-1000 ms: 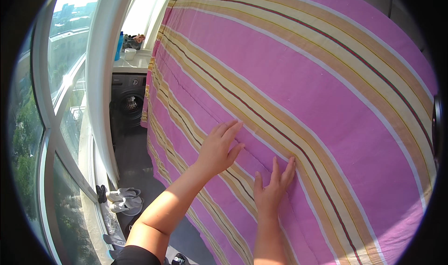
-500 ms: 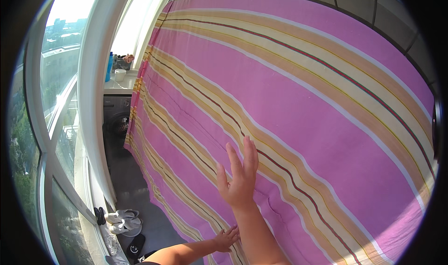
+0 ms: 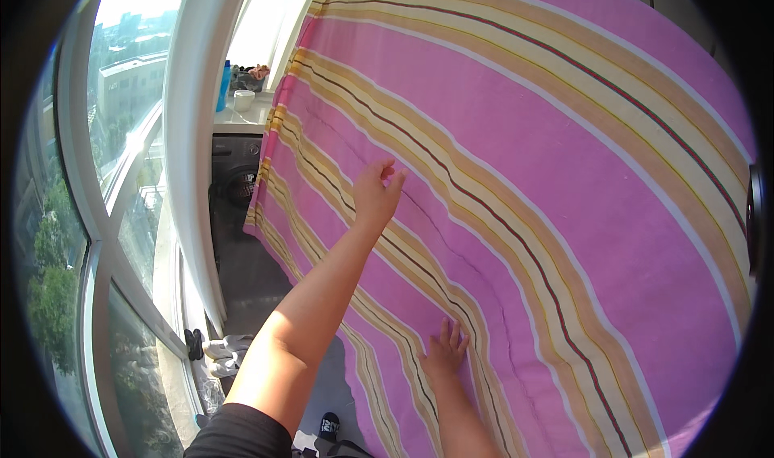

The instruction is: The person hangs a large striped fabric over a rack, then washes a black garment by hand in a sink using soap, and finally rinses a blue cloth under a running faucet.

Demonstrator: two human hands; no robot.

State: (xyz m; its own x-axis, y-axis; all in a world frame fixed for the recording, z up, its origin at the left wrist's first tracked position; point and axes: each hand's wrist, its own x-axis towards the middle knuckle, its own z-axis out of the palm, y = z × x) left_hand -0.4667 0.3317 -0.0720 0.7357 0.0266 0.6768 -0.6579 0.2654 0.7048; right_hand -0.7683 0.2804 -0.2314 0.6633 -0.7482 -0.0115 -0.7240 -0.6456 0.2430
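Note:
A large pink bed sheet (image 3: 556, 200) with cream, tan and dark stripes hangs spread out in front of me, creased in long lines. My left hand (image 3: 377, 192) is raised against its middle left part, fingers loosely curled and the thumb a little apart from them. No cloth looks bunched in that hand. Lower and to the right, my right hand (image 3: 446, 353) lies on the sheet with its fingers spread. Whatever is behind the cloth is hidden.
Tall windows (image 3: 133, 192) run along the left. Past the sheet's left edge stand a dark front-loading washing machine (image 3: 235, 172) and a counter with a white cup (image 3: 243, 100) and a blue bottle (image 3: 223, 87). White shoes (image 3: 226, 349) sit on the floor by the windows.
My left hand has risen from low on the sheet to its upper left part. My right hand has come down and now touches the cloth. The view has shifted slightly.

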